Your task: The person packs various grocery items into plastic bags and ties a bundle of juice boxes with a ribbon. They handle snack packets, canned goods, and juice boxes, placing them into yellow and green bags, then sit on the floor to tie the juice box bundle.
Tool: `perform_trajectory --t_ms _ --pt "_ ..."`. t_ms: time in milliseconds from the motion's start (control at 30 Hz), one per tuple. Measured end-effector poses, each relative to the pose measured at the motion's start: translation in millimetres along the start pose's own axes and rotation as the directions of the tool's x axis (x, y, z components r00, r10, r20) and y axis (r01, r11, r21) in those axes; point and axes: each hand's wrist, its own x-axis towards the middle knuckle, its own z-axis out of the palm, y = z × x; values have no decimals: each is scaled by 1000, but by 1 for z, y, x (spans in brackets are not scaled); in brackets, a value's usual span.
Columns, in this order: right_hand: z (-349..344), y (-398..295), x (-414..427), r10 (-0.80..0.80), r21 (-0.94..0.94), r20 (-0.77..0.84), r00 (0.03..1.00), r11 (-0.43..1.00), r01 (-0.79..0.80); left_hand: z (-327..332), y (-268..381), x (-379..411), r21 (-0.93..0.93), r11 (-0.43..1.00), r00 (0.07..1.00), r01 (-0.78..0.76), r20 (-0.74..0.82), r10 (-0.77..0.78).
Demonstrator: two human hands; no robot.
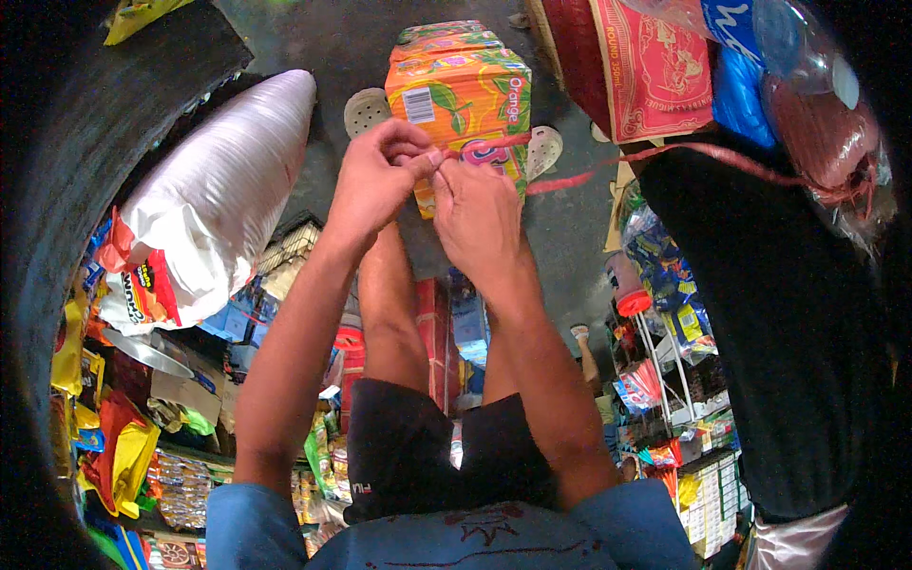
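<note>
An orange-flavoured drink carton (456, 85) with a barcode stands between the person's feet, with another carton edge behind it. Red plastic twine (559, 184) crosses its near part and trails off to the right. My left hand (385, 174) is over the carton's near left side, thumb and fingers pinching the twine. Close against it, my right hand (481, 221) grips the twine too, knuckles up. The fingertips of both hands almost meet, and the twine between them is mostly hidden.
The twine leads to a reddish twine roll (823, 142) in clear plastic at the right. Beside it are a red printed carton (659, 71) and a clear plastic bottle (791, 43). A full white sack (228, 157) lies at the left. Packaged goods (185, 491) line the lower left.
</note>
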Motion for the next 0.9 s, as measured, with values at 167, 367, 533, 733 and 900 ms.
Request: perform_trajectory --t_ms 167,367,533,733,900 --pt "-18 -8 -15 161 501 224 961 827 -255 1 -8 -8 201 940 960 276 -105 -259" --pt "-33 -11 -53 93 430 157 983 890 -153 26 -18 -21 -19 973 949 231 -214 -230" --pt "-5 9 -46 -9 334 -217 976 939 83 16 -4 -41 -348 835 904 427 137 -406" --pt "-8 0 -17 660 715 -68 749 555 -424 -4 -4 -64 248 964 975 93 176 -139" --pt "-47 -22 -12 267 916 4 964 386 -111 13 -13 -64 -55 962 959 268 109 -261"
